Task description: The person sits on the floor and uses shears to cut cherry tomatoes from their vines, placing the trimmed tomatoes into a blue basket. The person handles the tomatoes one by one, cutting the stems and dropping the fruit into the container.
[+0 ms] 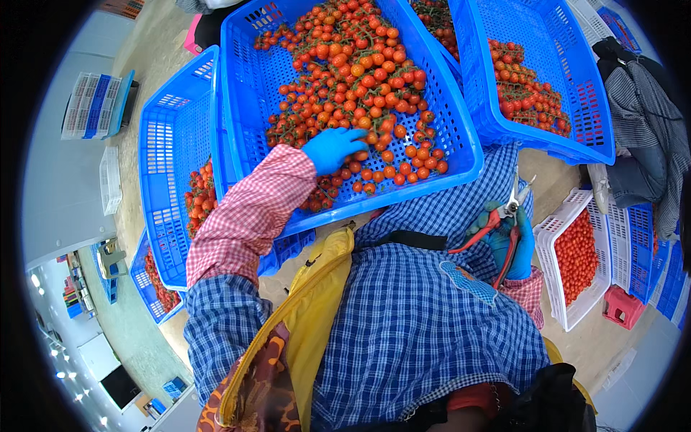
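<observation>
My left hand (332, 150), in a blue glove, reaches into a large blue perforated crate (465, 155) and touches cherry tomatoes on green vines (342, 65). Its fingers are slightly bent and apart; the thumb is hidden. The tomatoes lie thickest toward the back and right of the crate. In my right hand (515, 248), also gloved, I grip shears (507, 216) with red handles and silver blades, their tips pointing upward beside the crate and over my checked apron.
Blue crates with tomatoes flank mine at left (155, 137) and right (597, 144). A white crate (551, 252) of loose tomatoes stands lower right, beside a red stool (620, 306) and stacked crates. Dark striped clothing and denim (640, 129) show at far right; whether worn, I cannot tell.
</observation>
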Available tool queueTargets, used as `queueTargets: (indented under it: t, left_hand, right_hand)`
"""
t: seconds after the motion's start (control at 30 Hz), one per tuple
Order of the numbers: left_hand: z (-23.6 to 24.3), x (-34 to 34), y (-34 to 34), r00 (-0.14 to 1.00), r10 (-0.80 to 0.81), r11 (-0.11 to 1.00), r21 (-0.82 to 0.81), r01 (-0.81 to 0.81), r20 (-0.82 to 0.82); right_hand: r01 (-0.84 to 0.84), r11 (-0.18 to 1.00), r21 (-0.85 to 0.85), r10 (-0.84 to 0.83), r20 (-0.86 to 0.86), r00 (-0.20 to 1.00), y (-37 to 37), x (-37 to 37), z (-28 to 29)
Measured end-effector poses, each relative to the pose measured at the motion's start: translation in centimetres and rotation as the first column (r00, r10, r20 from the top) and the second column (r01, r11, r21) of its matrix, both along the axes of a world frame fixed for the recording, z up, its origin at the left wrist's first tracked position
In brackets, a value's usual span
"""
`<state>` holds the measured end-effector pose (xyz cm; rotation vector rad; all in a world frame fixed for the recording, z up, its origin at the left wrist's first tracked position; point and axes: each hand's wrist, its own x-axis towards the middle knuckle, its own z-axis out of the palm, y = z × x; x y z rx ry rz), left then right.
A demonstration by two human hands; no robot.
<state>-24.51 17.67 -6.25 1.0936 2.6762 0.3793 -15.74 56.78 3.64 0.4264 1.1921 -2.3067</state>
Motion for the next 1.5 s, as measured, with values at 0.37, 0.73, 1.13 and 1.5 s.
queueTargets:
  t: [0.37, 0.73, 1.13, 1.5]
  left_hand:
    - [1.8, -2.7, 0.1, 0.972, 0.191, 0.980, 0.083, -0.181, -0.136]
    - [1.6, -0.3, 0.0, 0.771, 0.164, 0.802, 0.371, -0.468, 0.616]
    - [1.1, -2.2, 5.2, 0.931, 0.361, 0.925, 0.107, -0.364, 0.045]
    - [-0.2, -2.8, 4.6, 0.595, 0.666, 0.600, 0.150, -0.785, 0.449]
  right_hand:
    - [-0.040, 0.999, -0.017, 0.041, 0.010, 0.999, -0.5, 0.2, -0.3]
    - [-0.029, 0.999, -0.016, 0.030, 0.013, 0.999, -0.9, 0.2, -0.3]
    - [-0.106, 0.993, -0.048, 0.105, -0.022, 0.994, -1.7, 0.2, -0.1]
    - [-0.153, 0.988, 0.011, 0.153, 0.038, 0.988, -2.5, 0.4, 0.3]
